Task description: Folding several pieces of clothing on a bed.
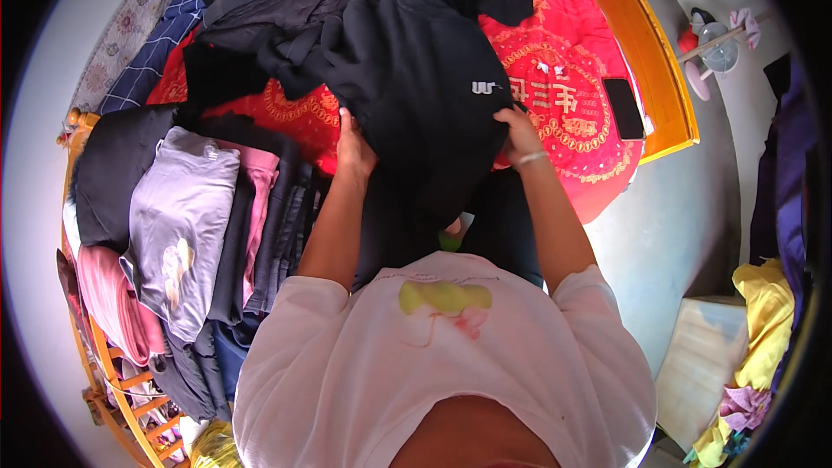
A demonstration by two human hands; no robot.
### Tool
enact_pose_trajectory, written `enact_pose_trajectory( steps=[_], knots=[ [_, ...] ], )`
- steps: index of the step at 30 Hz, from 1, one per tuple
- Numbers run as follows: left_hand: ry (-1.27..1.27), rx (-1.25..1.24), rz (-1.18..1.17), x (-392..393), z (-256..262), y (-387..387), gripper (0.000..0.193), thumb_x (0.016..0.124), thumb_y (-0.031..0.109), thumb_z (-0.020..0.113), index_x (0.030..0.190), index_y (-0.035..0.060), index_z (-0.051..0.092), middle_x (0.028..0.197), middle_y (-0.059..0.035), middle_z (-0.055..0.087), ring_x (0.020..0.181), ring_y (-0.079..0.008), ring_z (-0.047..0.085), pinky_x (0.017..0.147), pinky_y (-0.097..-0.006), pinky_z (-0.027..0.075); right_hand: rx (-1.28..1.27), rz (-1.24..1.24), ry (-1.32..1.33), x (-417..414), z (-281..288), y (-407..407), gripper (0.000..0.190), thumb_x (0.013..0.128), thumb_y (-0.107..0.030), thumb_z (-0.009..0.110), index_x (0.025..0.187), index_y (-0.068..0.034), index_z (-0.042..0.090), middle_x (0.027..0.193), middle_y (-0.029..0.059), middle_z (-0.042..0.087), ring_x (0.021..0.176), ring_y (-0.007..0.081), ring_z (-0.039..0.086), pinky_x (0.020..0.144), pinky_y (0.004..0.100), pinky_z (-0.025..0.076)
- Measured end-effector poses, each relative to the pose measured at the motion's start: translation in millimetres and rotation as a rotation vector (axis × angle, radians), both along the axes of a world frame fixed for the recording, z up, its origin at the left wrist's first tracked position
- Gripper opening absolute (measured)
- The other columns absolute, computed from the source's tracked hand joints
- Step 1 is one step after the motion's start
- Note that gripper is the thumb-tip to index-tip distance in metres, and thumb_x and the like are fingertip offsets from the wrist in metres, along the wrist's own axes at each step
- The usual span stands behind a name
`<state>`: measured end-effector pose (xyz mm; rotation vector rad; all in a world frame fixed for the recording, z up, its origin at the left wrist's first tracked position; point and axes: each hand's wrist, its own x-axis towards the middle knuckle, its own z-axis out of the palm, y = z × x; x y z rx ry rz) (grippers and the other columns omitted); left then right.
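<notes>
A black garment (422,78) with a small white emblem spreads before me, partly on the bed and partly hanging over my lap. My left hand (355,146) grips its left edge, thumb on top and fingers mostly hidden. On the opposite edge, just below the emblem, my right hand (520,133) pinches the cloth; a pale bracelet circles that wrist. Beyond the garment lies a heap of other dark clothes (292,6), overlapping it so that their borders are hard to tell. Underneath is a red patterned bedspread (565,143).
Stacked folded clothes stand to my left, a grey shirt (185,208) on top beside pink cloth (114,299). A black phone (624,109) rests near the bed's orange wooden edge (663,117). At lower right are a pale box (702,364) and yellow fabric (767,318).
</notes>
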<state>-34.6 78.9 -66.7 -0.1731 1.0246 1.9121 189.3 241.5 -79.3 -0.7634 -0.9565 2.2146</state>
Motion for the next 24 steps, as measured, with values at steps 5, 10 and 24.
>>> enact_pose_trajectory(
  steps=[5, 10, 24],
  knots=[
    [0.128, -0.023, -0.158, 4.4, 0.2, -21.3, 0.049, 0.083, 0.031, 0.059, 0.120, 0.0030, 0.044, 0.121, -0.0121, 0.051, 0.115, -0.0276, 0.045, 0.098, -0.0463, 0.033, 0.019, -0.119, -0.009, 71.7, 36.1, -44.4, 0.054, 0.069, -0.004, 0.050, 0.123, -0.005, 0.042, 0.107, 0.0086, 0.055, 0.097, 0.0206, 0.055, 0.086, 0.0360, 0.045],
    [0.214, -0.127, -0.274, 36.7, -30.8, -47.3, 0.034, 0.081, 0.023, 0.062, 0.107, 0.0042, 0.052, 0.111, -0.0094, 0.055, 0.107, -0.0225, 0.050, 0.095, -0.0394, 0.037, -0.166, -0.253, -0.037, 148.7, 3.2, -60.8, 0.049, 0.065, -0.009, 0.052, 0.113, 0.000, 0.051, 0.107, 0.0127, 0.059, 0.101, 0.0268, 0.055, 0.093, 0.0398, 0.041],
    [0.122, -0.167, -0.202, 44.3, -19.2, -39.2, 0.050, 0.082, 0.022, 0.063, 0.119, 0.0016, 0.038, 0.118, -0.0124, 0.048, 0.111, -0.0254, 0.046, 0.095, -0.0391, 0.036, -0.077, -0.228, -0.235, 131.5, -19.2, -47.3, 0.043, 0.081, -0.019, 0.063, 0.117, -0.003, 0.048, 0.103, 0.0086, 0.059, 0.093, 0.0185, 0.058, 0.084, 0.0306, 0.046]
  ],
)
